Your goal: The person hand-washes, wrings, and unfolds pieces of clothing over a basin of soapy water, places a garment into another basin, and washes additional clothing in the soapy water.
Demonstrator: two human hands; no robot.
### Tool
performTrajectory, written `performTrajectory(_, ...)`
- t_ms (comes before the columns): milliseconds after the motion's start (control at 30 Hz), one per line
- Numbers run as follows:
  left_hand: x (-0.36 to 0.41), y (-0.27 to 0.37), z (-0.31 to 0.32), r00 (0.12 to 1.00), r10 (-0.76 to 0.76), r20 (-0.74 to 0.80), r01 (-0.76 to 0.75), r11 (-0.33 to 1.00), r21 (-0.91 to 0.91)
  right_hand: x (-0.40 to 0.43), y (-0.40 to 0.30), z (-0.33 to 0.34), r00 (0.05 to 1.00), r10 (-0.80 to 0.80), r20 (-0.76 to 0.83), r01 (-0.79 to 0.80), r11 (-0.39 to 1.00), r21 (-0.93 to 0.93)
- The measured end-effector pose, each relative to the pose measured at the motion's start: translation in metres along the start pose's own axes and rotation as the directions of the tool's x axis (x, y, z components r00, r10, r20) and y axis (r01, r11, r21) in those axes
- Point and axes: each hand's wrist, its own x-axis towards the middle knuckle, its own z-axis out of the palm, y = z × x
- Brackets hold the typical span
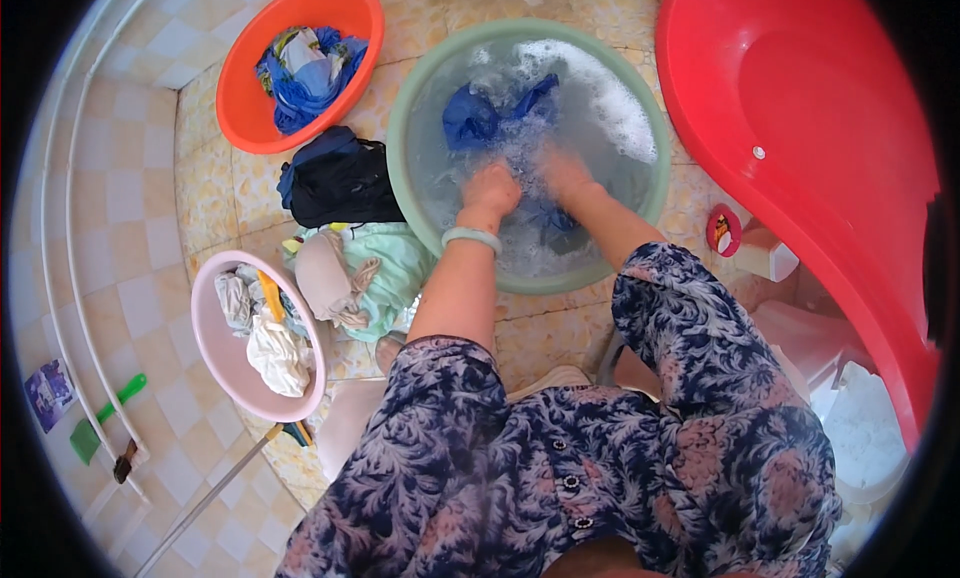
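A green round basin (401, 180) of cloudy, sudsy water stands before me, with blue cloth (471, 118) partly sunk in it. My left hand (493, 188), a pale bangle (471, 238) at its wrist, is curled in a fist at the water's surface, apparently gripping the cloth. Across from it, my right hand (562, 173) is motion-blurred and partly under splashing water, so its fingers cannot be made out. Blue fabric shows both beyond the hands and below the right wrist. White foam (600, 90) gathers along the basin's far right side.
Left of the basin are an orange basin (232, 90) with blue clothes, dark garments (341, 180), a mint-green cloth (397, 270) and a pink basin (206, 338) of laundry. A red tub (825, 112) curves along the right, near a small pink-rimmed container (724, 230).
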Motion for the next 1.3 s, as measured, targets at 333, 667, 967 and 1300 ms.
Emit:
performTrajectory(333,0.043,-0.050,0.055,0.991,0.116,0.064,-0.109,0.988,-0.111,-0.013,-0.008,-0.030,0.984,0.116,0.134,-0.130,0.987,0.096)
performTrajectory(667,-0.001,-0.010,0.017,0.913,-0.403,-0.061,0.141,0.452,-0.881,-0.039,0.017,-0.122,0.887,0.355,-0.295,0.019,0.611,0.791)
performTrajectory(967,-0.012,-0.016,0.002,0.830,-0.557,-0.036,-0.012,0.046,-0.999,-0.037,0.004,-0.182,0.711,0.303,-0.634,0.507,0.403,0.762)
performTrajectory(1300,-0.045,0.018,-0.112,0.904,-0.315,-0.290,-0.205,0.276,-0.939,-0.051,0.020,-0.241,0.456,0.409,-0.790,0.784,0.235,0.574)
